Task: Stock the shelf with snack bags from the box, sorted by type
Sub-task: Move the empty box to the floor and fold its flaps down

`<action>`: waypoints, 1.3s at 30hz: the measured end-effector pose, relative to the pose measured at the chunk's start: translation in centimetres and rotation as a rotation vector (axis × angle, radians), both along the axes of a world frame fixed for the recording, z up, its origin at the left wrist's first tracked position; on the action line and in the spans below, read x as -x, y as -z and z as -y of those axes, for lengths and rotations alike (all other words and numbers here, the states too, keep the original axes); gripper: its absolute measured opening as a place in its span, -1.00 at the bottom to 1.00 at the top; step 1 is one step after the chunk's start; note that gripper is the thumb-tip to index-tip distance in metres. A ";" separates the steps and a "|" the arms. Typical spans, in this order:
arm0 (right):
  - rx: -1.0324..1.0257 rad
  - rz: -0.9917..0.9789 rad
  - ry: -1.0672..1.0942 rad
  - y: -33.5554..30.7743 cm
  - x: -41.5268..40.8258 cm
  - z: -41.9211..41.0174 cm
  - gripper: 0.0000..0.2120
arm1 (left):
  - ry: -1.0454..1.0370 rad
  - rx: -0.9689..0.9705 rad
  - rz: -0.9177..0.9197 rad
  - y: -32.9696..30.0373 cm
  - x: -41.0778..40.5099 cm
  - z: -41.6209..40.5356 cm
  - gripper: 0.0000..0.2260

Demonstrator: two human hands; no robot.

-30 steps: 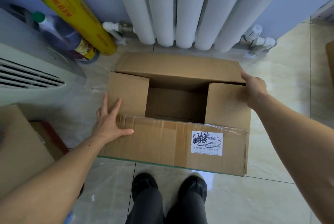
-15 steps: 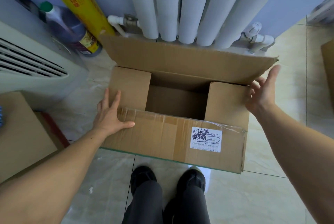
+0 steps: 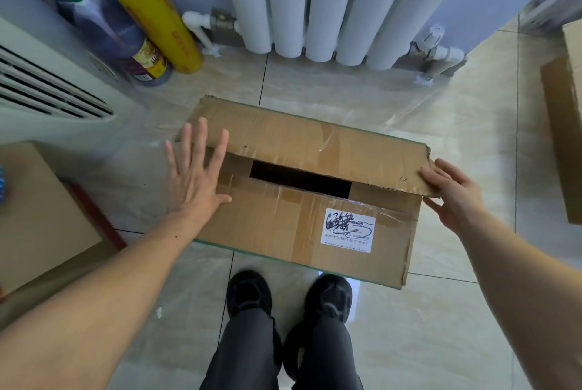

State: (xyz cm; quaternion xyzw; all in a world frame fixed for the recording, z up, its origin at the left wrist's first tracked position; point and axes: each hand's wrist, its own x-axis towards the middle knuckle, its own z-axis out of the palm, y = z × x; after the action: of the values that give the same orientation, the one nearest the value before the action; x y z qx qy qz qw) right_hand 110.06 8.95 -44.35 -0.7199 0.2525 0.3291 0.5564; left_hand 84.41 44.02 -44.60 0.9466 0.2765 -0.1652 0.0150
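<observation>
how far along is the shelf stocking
Done: nothing shows as stocked; no shelf or snack bags in view. In hand: the left hand lies flat on the cardboard box, and the right hand holds the far flap, folded over the opening. Left: cannot tell.

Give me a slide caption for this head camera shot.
Left hand flat on brown cardboard box, right hand holding its far flap nearly closed.
</observation>
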 end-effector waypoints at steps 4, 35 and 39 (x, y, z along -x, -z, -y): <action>0.216 0.022 -0.207 0.7 2.1 -0.6 -0.31 | 0.102 0.081 -0.161 1.2 0.5 -0.3 -0.08; 0.457 0.352 -0.280 5.4 -10.1 -11.8 -0.38 | -0.082 0.210 -0.267 4.3 -14.1 -8.4 -0.47; 0.521 0.323 -0.285 4.9 -10.5 -12.6 -0.35 | -0.081 0.211 -0.286 3.4 -14.7 -8.7 -0.46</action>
State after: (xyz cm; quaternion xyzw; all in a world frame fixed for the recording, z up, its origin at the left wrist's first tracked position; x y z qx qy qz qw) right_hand 120.57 21.58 -49.28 -0.9089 0.1333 0.2096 0.3350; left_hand 99.09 52.67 -47.97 0.8946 0.2951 -0.3254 0.0815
